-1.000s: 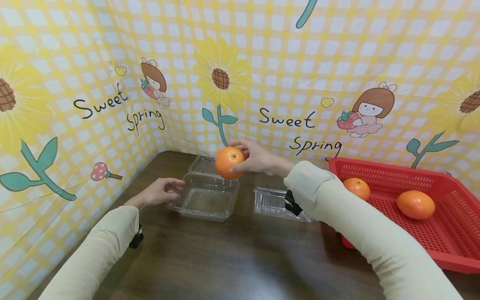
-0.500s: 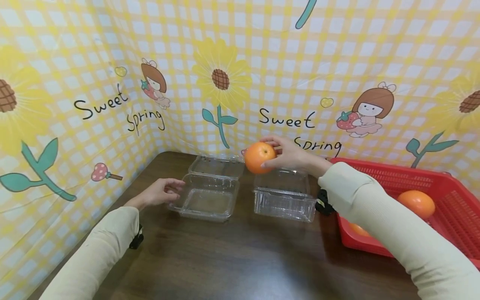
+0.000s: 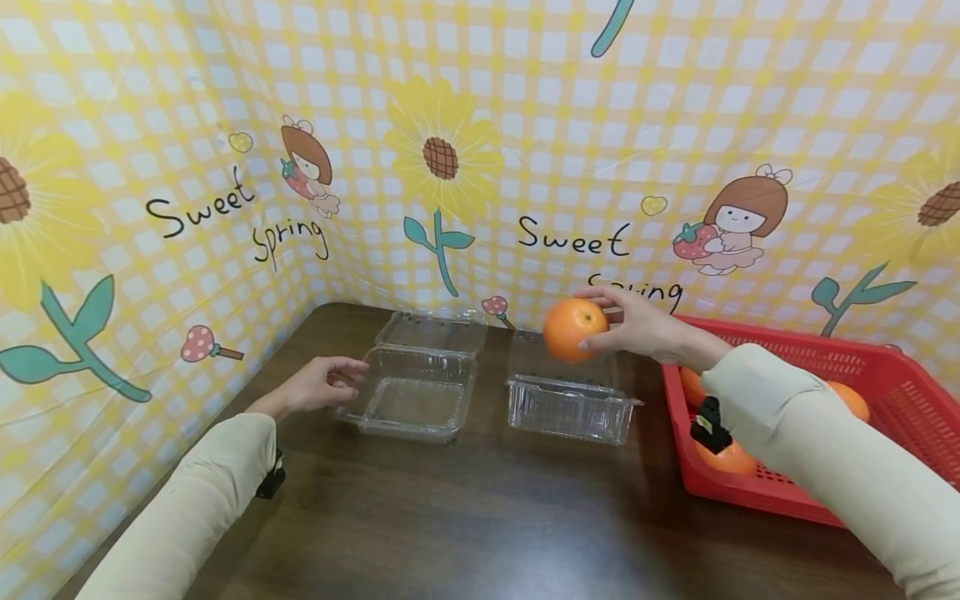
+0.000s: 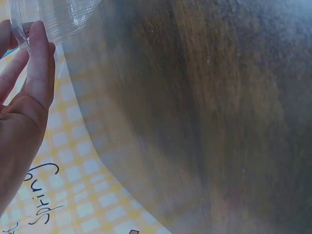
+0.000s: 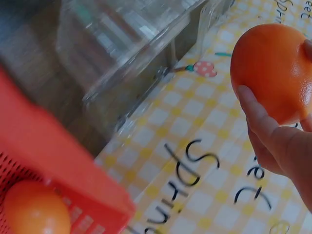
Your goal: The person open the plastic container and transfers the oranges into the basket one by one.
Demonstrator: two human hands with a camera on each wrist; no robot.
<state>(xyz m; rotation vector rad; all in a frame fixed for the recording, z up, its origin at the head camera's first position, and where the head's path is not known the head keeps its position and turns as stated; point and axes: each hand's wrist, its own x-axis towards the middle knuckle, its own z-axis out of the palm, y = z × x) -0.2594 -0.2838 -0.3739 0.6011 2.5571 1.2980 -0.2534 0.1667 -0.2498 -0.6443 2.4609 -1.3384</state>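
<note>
My right hand [image 3: 630, 327] holds an orange [image 3: 574, 330] in the air, above the raised lid of the right clear plastic clamshell box [image 3: 570, 410]. In the right wrist view the thumb and fingers curve round the orange [image 5: 273, 73]. My left hand [image 3: 322, 385] is at the left edge of another clear clamshell box [image 3: 416, 404], which stands with its lid folded back. Its fingers are relaxed and apart. In the left wrist view the fingertips [image 4: 37, 34] overlap the box's clear rim [image 4: 17, 22].
A red perforated basket [image 3: 772, 500] stands at the right, with several oranges [image 3: 726, 458] in it, partly hidden by the right sleeve. The brown wooden table [image 3: 420, 517] meets a yellow checked cloth [image 3: 480, 250] at the back and left.
My right hand has carried the orange rightward, from over the left clamshell box to over the right one's lid. The left hand has stayed in place.
</note>
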